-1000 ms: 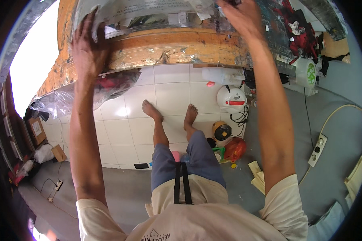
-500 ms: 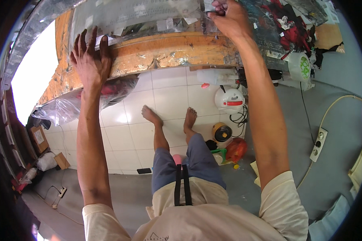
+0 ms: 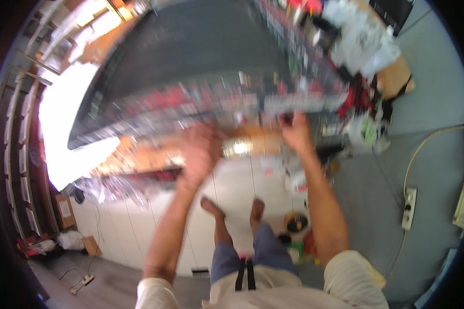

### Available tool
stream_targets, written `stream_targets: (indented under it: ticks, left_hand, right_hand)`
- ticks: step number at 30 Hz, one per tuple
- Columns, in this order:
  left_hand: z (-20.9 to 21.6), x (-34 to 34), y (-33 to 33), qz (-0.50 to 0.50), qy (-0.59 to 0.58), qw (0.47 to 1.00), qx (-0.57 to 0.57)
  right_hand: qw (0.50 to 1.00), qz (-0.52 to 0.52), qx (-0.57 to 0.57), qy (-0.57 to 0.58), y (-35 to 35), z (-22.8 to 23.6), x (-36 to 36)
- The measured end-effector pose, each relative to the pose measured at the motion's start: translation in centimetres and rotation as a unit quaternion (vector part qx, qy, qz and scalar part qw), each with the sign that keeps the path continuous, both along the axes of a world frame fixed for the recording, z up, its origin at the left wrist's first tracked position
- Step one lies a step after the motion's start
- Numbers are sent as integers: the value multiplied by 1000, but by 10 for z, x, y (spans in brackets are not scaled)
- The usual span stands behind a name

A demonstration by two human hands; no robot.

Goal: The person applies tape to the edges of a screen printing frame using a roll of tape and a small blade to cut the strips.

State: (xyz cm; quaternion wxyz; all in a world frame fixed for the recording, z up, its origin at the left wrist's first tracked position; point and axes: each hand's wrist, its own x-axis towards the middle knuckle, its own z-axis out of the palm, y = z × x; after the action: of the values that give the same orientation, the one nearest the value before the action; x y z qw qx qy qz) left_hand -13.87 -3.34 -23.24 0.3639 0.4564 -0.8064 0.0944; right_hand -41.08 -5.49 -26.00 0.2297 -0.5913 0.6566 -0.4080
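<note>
A large dark framed panel [image 3: 201, 49] lies above the wooden tabletop [image 3: 139, 154], its near border [image 3: 165, 103] smeared with red and pale patches. My left hand [image 3: 201, 147] is at the table's front edge, close below that border. Motion blurs its fingers, so what they touch is unclear. To its right, my right hand [image 3: 296, 135] is at the panel's near border with its fingers curled together. A small dark spot shows at its fingertips, but I cannot make out what it holds.
White plastic [image 3: 363, 44] and dark red cloth [image 3: 358, 95] are heaped at the right end. A green-marked roll [image 3: 367, 130] sits at the table's right edge. Clear plastic wrap [image 3: 113, 190] hangs below the left edge. A power strip [image 3: 409, 208] lies on the grey floor.
The view has tilted up, bringing the dark panel into sight over the table. My left hand has moved right, toward my right hand. My right hand is now nearer me, fingers still together.
</note>
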Motion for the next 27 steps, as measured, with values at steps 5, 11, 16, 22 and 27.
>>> stream_targets:
  ticks: [5,11,16,22,27]
  left_hand:
    - [-29,-73,17,-23,-111,972,208]
    - [47,-43,60,-132,-104,962,213]
    - [44,41,128,-55,42,956,287]
    - [-3,129,199,107,195,923,313]
    - [17,154,216,189,296,867,354]
  right_hand:
    - [999,41,6,-15,44,-15,17]
    - [995,-96,7,-8,197,26,-5]
    - [984,-109,133,-48,280,14,5]
    - [997,-60,0,55,252,45,35]
    - [934,-43,-208,288,143,155,77]
